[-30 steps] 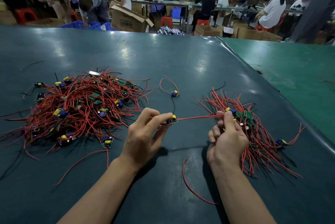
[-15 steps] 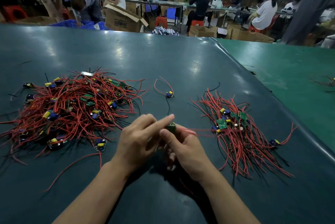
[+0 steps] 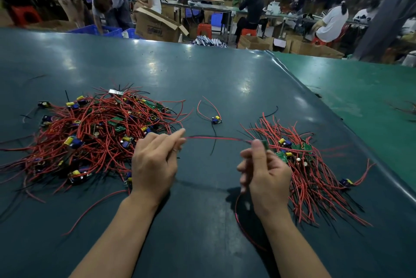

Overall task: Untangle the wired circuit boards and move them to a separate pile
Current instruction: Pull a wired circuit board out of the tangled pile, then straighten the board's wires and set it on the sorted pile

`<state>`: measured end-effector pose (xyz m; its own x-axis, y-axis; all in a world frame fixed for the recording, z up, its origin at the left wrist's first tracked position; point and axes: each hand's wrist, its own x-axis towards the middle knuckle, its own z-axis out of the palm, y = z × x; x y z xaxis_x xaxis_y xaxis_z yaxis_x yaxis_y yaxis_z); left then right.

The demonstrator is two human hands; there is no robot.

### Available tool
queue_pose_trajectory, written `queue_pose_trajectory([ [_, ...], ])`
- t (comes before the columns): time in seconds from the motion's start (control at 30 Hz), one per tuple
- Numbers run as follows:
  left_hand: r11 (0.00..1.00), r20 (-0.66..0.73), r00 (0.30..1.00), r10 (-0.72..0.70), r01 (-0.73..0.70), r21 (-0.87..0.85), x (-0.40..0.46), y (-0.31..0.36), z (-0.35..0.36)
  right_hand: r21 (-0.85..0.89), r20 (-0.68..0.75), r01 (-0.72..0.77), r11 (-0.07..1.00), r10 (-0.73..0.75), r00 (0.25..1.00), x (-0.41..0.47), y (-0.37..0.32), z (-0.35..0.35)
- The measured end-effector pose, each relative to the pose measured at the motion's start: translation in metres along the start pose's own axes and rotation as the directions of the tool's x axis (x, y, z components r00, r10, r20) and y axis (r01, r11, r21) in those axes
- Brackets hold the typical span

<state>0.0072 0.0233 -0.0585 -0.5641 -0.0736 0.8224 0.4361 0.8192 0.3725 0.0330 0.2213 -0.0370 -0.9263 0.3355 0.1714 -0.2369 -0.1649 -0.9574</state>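
Half a second ago your hands were bunched together; now your left hand (image 3: 155, 165) pinches the wire (image 3: 216, 138) end, and your right hand (image 3: 265, 172) grips the board (image 3: 263, 144) over the sorted pile (image 3: 315, 172). It's free, so drop it.

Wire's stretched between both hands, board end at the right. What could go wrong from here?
1. The left hand pinches only the tip of the red wire; it may slip free.
2. The right hand holds the small board beside the sorted pile; loose leads there could re-snag it.
3. A lone board lies under the span; a sagging wire might hook it.
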Motion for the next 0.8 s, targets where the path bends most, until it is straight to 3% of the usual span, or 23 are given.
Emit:
queue_pose_trajectory([
  [0.07, 0.995, -0.078, 0.992, -0.095, 0.096, 0.020, 0.001, -0.006, -0.003, 0.089, -0.174, 0.003, 0.996, 0.012, 0.985, 0.010, 0.000, -0.008],
  [0.13, 0.981, -0.120, 0.980, -0.158, 0.170, 0.094, 0.002, -0.008, -0.004, 0.218, -0.274, -0.069, 0.974, 0.129, 0.953, 0.022, 0.000, -0.016],
  [0.2, 0.952, -0.094, 0.972, -0.216, 0.231, 0.200, 0.001, -0.005, -0.001, 0.295, -0.199, -0.218, 0.930, 0.283, 0.938, 0.026, 0.004, -0.018],
  [0.27, 0.899, -0.068, 0.951, -0.302, 0.307, 0.311, 0.000, -0.006, 0.001, 0.205, -0.122, -0.284, 0.936, 0.313, 0.942, 0.025, 0.009, -0.013],
  [0.43, 0.732, 0.034, 0.850, -0.525, 0.431, 0.528, 0.000, -0.016, -0.002, -0.051, -0.079, -0.107, 0.993, 0.102, 0.992, 0.019, 0.019, -0.005],
  [0.6, 0.718, 0.055, 0.844, -0.534, 0.418, 0.557, -0.003, -0.017, -0.001, 0.060, -0.218, -0.102, 0.993, 0.113, 0.969, 0.040, 0.016, -0.016],
  [0.8, 0.742, 0.068, 0.849, -0.525, 0.417, 0.525, -0.004, -0.015, -0.002, 0.238, -0.071, -0.181, 0.954, 0.203, 0.977, 0.046, 0.017, -0.014],
])
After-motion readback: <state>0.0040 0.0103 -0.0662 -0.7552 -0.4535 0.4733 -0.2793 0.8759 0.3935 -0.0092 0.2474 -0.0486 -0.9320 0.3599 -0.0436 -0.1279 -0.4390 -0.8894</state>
